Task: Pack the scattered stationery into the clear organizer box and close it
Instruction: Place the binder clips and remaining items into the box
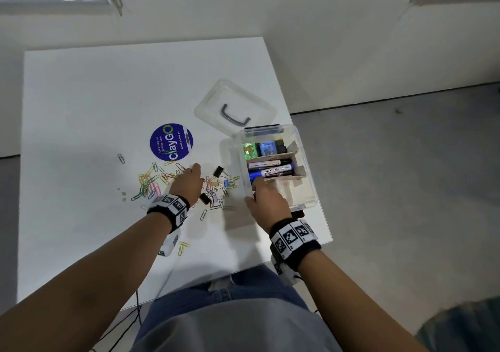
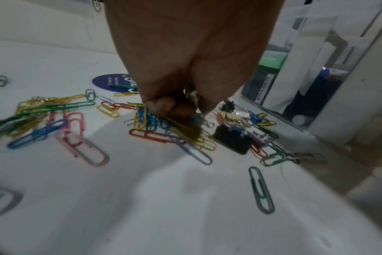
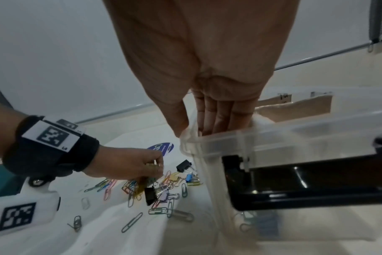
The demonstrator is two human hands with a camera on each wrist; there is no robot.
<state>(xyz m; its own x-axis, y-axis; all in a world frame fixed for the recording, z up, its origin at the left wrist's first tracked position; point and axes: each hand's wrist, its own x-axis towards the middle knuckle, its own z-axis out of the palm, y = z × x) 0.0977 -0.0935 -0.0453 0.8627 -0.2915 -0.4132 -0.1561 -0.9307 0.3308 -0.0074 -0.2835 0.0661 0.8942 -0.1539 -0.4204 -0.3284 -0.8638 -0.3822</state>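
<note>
The right hand (image 1: 266, 198) is gripping the near corner of the clear plastic organizer box (image 1: 311, 202), fingers inside the rim. The left hand (image 1: 189, 182) is pinching what looks like a bunch of coloured wire paper clips (image 2: 146, 119) from the white surface (image 1: 81, 108); loose ones may be slipping out. Only the left wrist view is showing that pinch; only the head view is showing the detached clear lid (image 1: 235, 108) lying beyond the box.

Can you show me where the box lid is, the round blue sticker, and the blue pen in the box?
box lid (image 1: 213, 100): head view, on its clear flat top.
round blue sticker (image 1: 171, 142): head view, on its middle.
blue pen (image 1: 273, 172): head view, on its barrel inside the box.
</note>
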